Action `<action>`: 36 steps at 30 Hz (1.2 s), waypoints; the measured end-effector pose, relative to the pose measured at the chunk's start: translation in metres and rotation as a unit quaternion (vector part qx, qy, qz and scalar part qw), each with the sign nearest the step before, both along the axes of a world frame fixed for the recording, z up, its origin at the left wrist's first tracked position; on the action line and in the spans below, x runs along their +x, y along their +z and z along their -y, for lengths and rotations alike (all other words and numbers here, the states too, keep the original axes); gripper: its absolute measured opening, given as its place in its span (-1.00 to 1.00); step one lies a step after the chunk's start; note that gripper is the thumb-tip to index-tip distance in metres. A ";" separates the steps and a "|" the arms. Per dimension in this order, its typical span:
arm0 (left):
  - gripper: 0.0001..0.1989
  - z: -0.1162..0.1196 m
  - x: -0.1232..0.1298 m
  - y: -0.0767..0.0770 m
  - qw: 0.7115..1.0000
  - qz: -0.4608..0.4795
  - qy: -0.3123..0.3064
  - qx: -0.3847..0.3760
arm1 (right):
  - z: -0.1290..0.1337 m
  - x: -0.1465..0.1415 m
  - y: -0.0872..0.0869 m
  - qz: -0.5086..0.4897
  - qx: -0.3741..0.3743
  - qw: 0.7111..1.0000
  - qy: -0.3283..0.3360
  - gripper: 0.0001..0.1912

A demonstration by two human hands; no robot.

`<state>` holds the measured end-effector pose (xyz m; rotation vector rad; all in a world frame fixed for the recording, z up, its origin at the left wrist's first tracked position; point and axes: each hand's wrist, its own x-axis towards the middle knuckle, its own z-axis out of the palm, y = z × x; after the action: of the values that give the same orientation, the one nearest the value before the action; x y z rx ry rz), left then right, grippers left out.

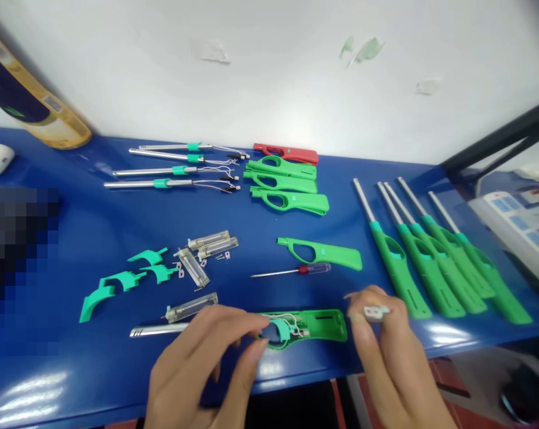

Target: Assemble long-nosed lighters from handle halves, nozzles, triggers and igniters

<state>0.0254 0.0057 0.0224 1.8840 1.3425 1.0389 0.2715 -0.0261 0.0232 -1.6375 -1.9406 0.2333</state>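
Note:
My left hand (206,363) is closed about the left part of an opened green gas lighter shell (314,325), thumb and forefinger at its loop. Inside the shell sit a teal trigger (285,329) and thin white wires (291,317). A silver lighter tube (158,329) sticks out to the left from behind that hand. To the right of the shell, my right hand (383,339) pinches a small white and grey part (374,312), whose kind I cannot make out. Just beyond my left hand lies a clear fuel tank (192,307).
Finished-looking green lighters (401,268) lie at right. Green shell halves (289,202), a red one (287,153) and wired metal tubes (150,172) are at the back. Nearer are a screwdriver (316,269), loose teal triggers (122,279) and clear tanks (194,268). A can (37,95) stands back left.

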 end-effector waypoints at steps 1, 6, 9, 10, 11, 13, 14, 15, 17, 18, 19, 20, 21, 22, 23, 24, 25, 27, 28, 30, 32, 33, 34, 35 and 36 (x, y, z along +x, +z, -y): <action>-0.77 -0.002 -0.001 -0.006 0.998 -0.034 -0.027 0.047 | 0.001 0.003 -0.002 -0.007 -0.010 1.000 0.001 -0.88; -0.63 -0.008 -0.003 -0.023 0.978 -0.120 -0.102 0.136 | -0.001 0.002 -0.009 -0.021 -0.033 0.998 0.053 -0.92; -0.64 -0.007 -0.004 -0.024 0.972 -0.150 -0.113 0.139 | -0.006 0.001 -0.012 -0.022 -0.041 0.996 0.073 -0.93; -0.64 -0.007 -0.004 -0.023 0.972 -0.152 -0.113 0.142 | -0.008 0.002 -0.013 -0.024 -0.045 0.996 0.079 -0.90; -0.64 -0.007 -0.005 -0.023 0.971 -0.152 -0.112 0.144 | -0.010 0.003 -0.013 -0.026 -0.052 0.995 0.087 -0.86; -0.65 -0.008 -0.005 -0.024 0.971 -0.153 -0.112 0.145 | -0.014 0.006 -0.012 -0.031 -0.069 0.991 0.108 -0.80; -0.66 -0.008 -0.004 -0.024 0.971 -0.154 -0.113 0.144 | -0.016 0.007 -0.011 -0.034 -0.078 0.989 0.120 -0.78; -0.67 -0.009 -0.004 -0.025 0.971 -0.157 -0.114 0.142 | -0.017 0.008 -0.009 -0.035 -0.085 0.987 0.133 -0.76; -0.69 -0.009 -0.004 -0.027 0.970 -0.164 -0.117 0.135 | -0.021 0.008 -0.006 -0.039 -0.092 0.982 0.159 -0.76; -0.69 -0.009 -0.005 -0.028 0.969 -0.168 -0.120 0.133 | -0.022 0.008 -0.005 -0.039 -0.091 0.981 0.169 -0.76; -0.68 -0.008 -0.006 -0.029 0.968 -0.172 -0.123 0.132 | -0.024 0.008 -0.005 -0.038 -0.089 0.979 0.178 -0.76; -0.65 -0.007 -0.007 -0.029 0.968 -0.177 -0.124 0.129 | -0.025 0.008 -0.005 -0.037 -0.086 0.978 0.185 -0.77; -0.63 -0.006 -0.009 -0.029 0.967 -0.181 -0.125 0.128 | -0.026 0.008 -0.005 -0.035 -0.082 0.978 0.190 -0.77; -0.61 -0.005 -0.010 -0.029 0.967 -0.183 -0.124 0.128 | -0.027 0.008 -0.006 -0.033 -0.077 0.977 0.194 -0.78; -0.59 -0.004 -0.011 -0.029 0.967 -0.185 -0.121 0.127 | -0.028 0.008 -0.007 -0.031 -0.067 0.977 0.199 -0.79; -0.60 -0.004 -0.011 -0.029 0.967 -0.185 -0.118 0.128 | -0.029 0.007 -0.008 -0.031 -0.053 0.977 0.206 -0.81; -0.61 -0.003 -0.011 -0.029 0.967 -0.185 -0.116 0.129 | -0.030 0.007 -0.009 -0.030 -0.036 0.976 0.214 -0.82; -0.63 -0.002 -0.010 -0.031 0.968 -0.180 -0.114 0.135 | -0.031 0.006 -0.011 -0.030 -0.001 0.974 0.226 -0.80; -0.64 -0.002 -0.009 -0.032 0.968 -0.177 -0.113 0.137 | -0.031 0.005 -0.012 -0.029 0.013 0.973 0.230 -0.76; -0.64 -0.002 -0.008 -0.033 0.969 -0.170 -0.117 0.138 | -0.031 0.004 -0.014 -0.026 0.028 0.973 0.229 -0.72; -0.64 -0.001 -0.009 -0.034 0.969 -0.164 -0.122 0.137 | -0.031 0.002 -0.016 -0.026 0.044 0.974 0.220 -0.71; -0.64 -0.001 -0.009 -0.034 0.969 -0.162 -0.126 0.136 | -0.031 0.001 -0.017 -0.030 0.052 0.975 0.215 -0.71; -0.64 0.000 -0.010 -0.033 0.969 -0.161 -0.130 0.133 | -0.031 0.000 -0.018 -0.036 0.061 0.975 0.209 -0.71; -0.64 0.000 -0.011 -0.033 0.969 -0.160 -0.133 0.131 | -0.030 -0.001 -0.019 -0.045 0.068 0.976 0.204 -0.71; -0.64 0.000 -0.012 -0.033 0.969 -0.158 -0.136 0.130 | -0.029 -0.002 -0.021 -0.056 0.072 0.976 0.199 -0.71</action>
<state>0.0133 0.0058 -0.0107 2.4345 1.1073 0.8294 0.2693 0.0034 0.0026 -1.1089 -2.1274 0.3243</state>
